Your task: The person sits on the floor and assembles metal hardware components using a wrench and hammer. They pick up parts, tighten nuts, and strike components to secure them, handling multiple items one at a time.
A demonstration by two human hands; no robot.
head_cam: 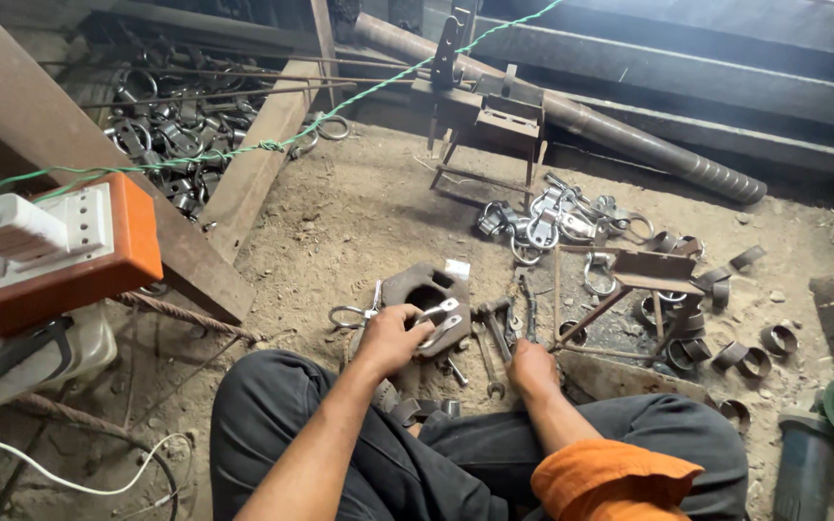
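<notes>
The person sits on the dusty dirt floor (359,207) with knees drawn up in dark trousers. The left hand (393,338) is curled shut around a small bright steel clamp piece (439,320), holding it against a heavy grey-brown metal block with a square hole (425,287) that lies on the floor just in front of the knees. The right hand (531,369) rests low on the ground beside a small dark hammer (496,326) and an open-ended spanner (489,365); its fingers are turned under and away from the camera, so I cannot tell whether it grips anything.

Judging from this, the step in hand is seating or lining up the clamp piece on the block, with the tools lying within reach. The next move would seem to call for a steady hold by the left hand and a tool brought in from the right without knocking the piece off its seat.

Beyond the block lies a loose heap of shiny steel clamps and rings (552,222), and to the right a scatter of dull curved metal bands (736,357) around a low rusty angle-iron stand (644,280). A second small welded stand (494,121) sits farther back, near a long ribbed steel rod (629,140). At the left edge sits an orange and white socket box (60,251), and at the lower right an angle grinder with a green disc (822,434).
</notes>
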